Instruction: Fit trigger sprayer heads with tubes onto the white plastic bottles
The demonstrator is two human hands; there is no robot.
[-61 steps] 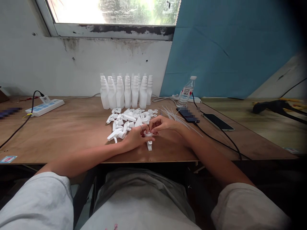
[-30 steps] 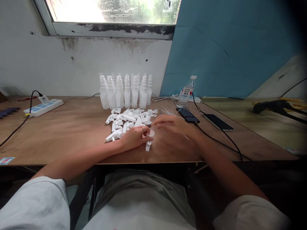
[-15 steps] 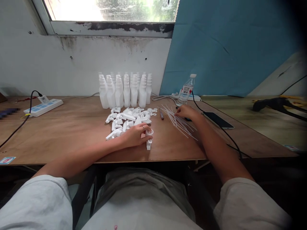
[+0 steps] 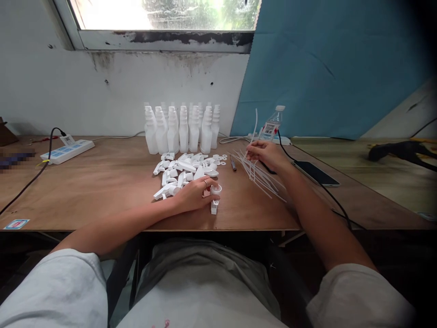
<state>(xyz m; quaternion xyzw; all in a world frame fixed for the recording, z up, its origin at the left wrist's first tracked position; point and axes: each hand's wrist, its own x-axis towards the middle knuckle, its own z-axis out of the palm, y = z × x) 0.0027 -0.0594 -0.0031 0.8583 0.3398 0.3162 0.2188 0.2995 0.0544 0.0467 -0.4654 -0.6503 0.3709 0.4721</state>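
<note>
My left hand (image 4: 195,195) rests on the table with its fingers closed round a white trigger spray head (image 4: 214,205), whose round collar faces up. Above the scattered pile of thin white tubes (image 4: 264,180), my right hand (image 4: 268,155) pinches one white dip tube (image 4: 256,120) that stands up past the fingers. More white spray heads (image 4: 186,165) lie heaped just beyond my left hand. Small white washers (image 4: 223,157) sit at the right edge of that heap. Several white spray bottles (image 4: 183,130) without heads stand upright in rows behind it.
A dark pen (image 4: 233,164) lies between the washers and the tubes. Behind my right hand stands a clear water bottle (image 4: 273,123). A phone (image 4: 317,173) and a black cable lie to the right. At the left is a white power strip (image 4: 70,151) on the wooden table (image 4: 116,182).
My right hand has risen from the pile and now holds a tube upright. My left hand stays on the spray head. The view has shifted slightly.
</note>
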